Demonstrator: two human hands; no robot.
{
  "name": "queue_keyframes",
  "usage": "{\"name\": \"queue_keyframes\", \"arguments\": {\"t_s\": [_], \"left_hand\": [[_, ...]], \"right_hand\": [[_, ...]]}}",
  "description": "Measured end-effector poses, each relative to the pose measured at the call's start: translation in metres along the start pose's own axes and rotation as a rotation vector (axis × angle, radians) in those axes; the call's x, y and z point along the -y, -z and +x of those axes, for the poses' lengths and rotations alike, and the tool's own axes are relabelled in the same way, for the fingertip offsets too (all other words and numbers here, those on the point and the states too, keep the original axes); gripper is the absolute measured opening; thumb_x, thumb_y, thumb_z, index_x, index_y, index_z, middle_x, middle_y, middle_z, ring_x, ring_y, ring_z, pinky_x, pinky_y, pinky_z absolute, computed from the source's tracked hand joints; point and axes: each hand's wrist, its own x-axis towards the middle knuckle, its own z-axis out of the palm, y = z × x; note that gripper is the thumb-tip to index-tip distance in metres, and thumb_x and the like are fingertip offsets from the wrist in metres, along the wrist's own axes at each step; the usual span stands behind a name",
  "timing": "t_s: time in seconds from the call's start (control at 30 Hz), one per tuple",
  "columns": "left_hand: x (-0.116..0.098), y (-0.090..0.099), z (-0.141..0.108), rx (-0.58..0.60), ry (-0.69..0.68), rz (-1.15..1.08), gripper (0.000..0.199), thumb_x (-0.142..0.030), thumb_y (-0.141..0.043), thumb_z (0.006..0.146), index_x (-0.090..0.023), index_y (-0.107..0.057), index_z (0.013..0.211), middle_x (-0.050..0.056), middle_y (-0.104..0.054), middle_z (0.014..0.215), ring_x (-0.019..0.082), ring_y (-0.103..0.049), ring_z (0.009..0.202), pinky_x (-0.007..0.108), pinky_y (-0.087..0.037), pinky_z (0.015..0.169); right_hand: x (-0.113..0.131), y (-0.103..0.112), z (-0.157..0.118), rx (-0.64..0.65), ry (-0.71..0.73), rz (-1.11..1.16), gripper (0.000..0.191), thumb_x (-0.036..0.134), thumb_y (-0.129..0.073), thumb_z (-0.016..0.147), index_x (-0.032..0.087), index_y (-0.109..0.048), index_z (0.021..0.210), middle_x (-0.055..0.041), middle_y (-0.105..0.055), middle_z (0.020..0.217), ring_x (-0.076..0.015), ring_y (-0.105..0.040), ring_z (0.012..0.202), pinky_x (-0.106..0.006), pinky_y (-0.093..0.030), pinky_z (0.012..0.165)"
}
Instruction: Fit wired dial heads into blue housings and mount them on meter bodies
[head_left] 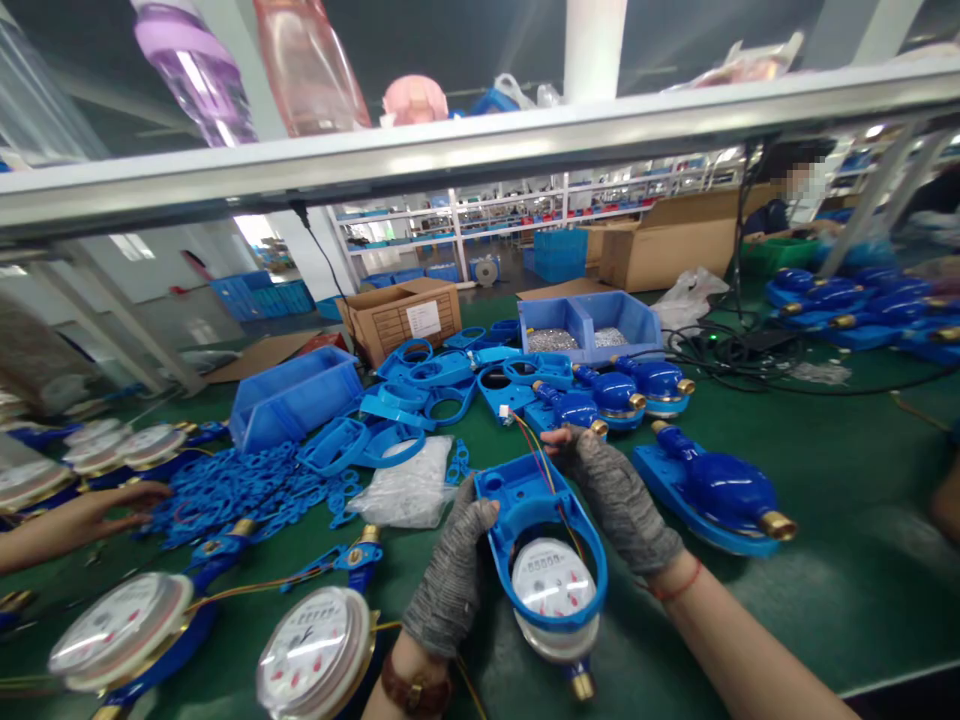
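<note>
Grey knit fingerless gloves (619, 500), with a brown wristband (416, 690) at the left wrist and a red cord (675, 585) at the right.

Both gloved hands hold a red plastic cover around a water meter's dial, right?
Not quite: the cover is blue, not red, as the head view shows. The left hand and right hand, both gloved, do hold it around the water meter's dial.

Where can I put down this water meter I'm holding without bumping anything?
Set the water meter on the green mat beyond the large blue meter body, below the black cables. Your right hand is nearest it. Left of your left hand is crowded: blue plastic chain, blue housings, dial meters.
</note>
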Motion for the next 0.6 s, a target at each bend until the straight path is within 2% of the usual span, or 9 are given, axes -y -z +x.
{"name": "queue_keyframes", "arguments": {"t_s": [0.07, 0.13, 0.23, 0.33, 0.47, 0.6], "left_hand": [[0.001, 0.0, 0.003, 0.019, 0.019, -0.035, 0.024, -0.03, -0.075, 0.073, -0.02, -0.064, 0.091, -0.001, -0.069, 0.083, 0.019, -0.068, 0.086, 0.035, -0.054, 0.092], [0.001, 0.002, 0.006, -0.007, 0.042, -0.067, 0.023, -0.03, -0.077, 0.07, -0.019, -0.061, 0.082, -0.003, -0.067, 0.076, 0.016, -0.067, 0.076, 0.031, -0.056, 0.085], [0.003, 0.005, 0.008, -0.057, 0.074, -0.101, 0.031, -0.027, -0.078, 0.069, -0.019, -0.06, 0.093, -0.004, -0.067, 0.078, 0.011, -0.062, 0.063, 0.028, -0.058, 0.075], [0.003, 0.004, 0.008, -0.055, 0.071, -0.114, 0.03, -0.025, -0.075, 0.073, -0.02, -0.058, 0.098, -0.006, -0.065, 0.074, 0.008, -0.057, 0.055, 0.028, -0.058, 0.074], [0.001, -0.001, 0.006, -0.045, 0.045, -0.124, 0.027, -0.025, -0.076, 0.07, -0.019, -0.059, 0.091, -0.006, -0.063, 0.071, 0.013, -0.064, 0.068, 0.031, -0.057, 0.082], [-0.002, -0.005, 0.003, 0.027, 0.047, -0.098, 0.031, -0.024, -0.074, 0.072, -0.019, -0.063, 0.1, 0.0, -0.07, 0.087, 0.02, -0.069, 0.088, 0.036, -0.055, 0.091]], "right_hand": [[-0.006, 0.004, 0.002, 0.034, -0.06, 0.059, 0.026, 0.033, -0.052, 0.093, 0.019, -0.074, 0.097, -0.0079, -0.076, 0.102, -0.0218, -0.072, 0.095, -0.041, -0.058, 0.091], [-0.011, 0.004, 0.001, 0.159, -0.135, 0.116, 0.024, 0.039, -0.062, 0.086, 0.019, -0.075, 0.089, -0.0084, -0.077, 0.093, -0.0251, -0.073, 0.086, -0.043, -0.06, 0.083], [-0.011, 0.0, -0.002, 0.349, -0.203, 0.151, 0.028, 0.048, -0.075, 0.07, 0.02, -0.074, 0.072, -0.0058, -0.077, 0.077, -0.0261, -0.072, 0.073, -0.042, -0.061, 0.074], [-0.005, -0.004, -0.006, 0.323, -0.196, 0.147, 0.025, 0.048, -0.079, 0.063, 0.025, -0.071, 0.06, -0.0036, -0.076, 0.07, -0.0258, -0.071, 0.069, -0.041, -0.061, 0.071], [0.0, -0.006, -0.007, 0.273, -0.182, 0.147, 0.024, 0.049, -0.079, 0.062, 0.027, -0.07, 0.058, -0.0031, -0.075, 0.07, -0.0267, -0.071, 0.071, -0.042, -0.061, 0.072], [-0.008, -0.005, -0.007, 0.32, -0.232, 0.167, 0.03, 0.051, -0.074, 0.068, 0.022, -0.074, 0.073, -0.0066, -0.077, 0.082, -0.0281, -0.071, 0.08, -0.044, -0.059, 0.078]]}}
